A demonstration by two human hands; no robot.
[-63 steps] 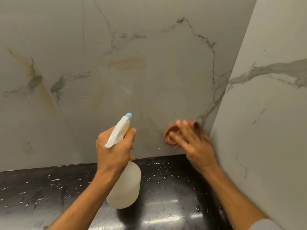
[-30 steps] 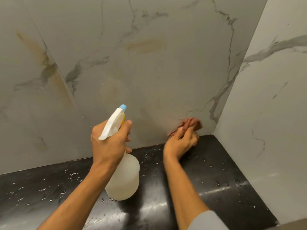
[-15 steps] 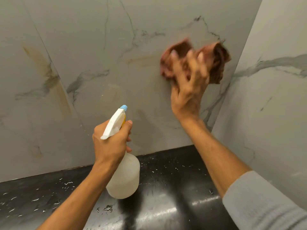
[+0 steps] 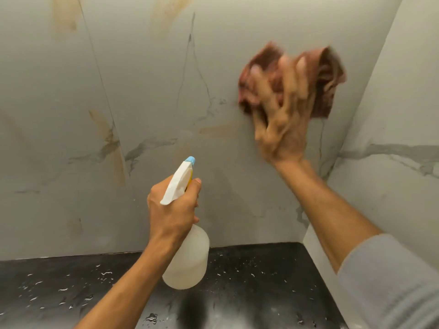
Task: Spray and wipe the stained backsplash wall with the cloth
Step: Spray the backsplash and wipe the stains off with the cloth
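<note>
Your right hand [image 4: 282, 119] presses the soft, bunched reddish-brown cloth [image 4: 327, 74] flat against the marble backsplash wall [image 4: 142, 79], fingers spread wide over it. It looks limp and light, so keep your palm at its middle. Your left hand [image 4: 173, 210] grips the light plastic spray bottle [image 4: 187, 260] by its neck, above the wet black table [image 4: 261, 269].

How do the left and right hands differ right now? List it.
The left hand grips the spray bottle by its neck, clear of the backsplash wall; the right hand presses the reddish cloth against that wall. The left is low and sharp in the picture; the right is higher, fingers spread, and blurred. Both reach forward over the black countertop.
</note>
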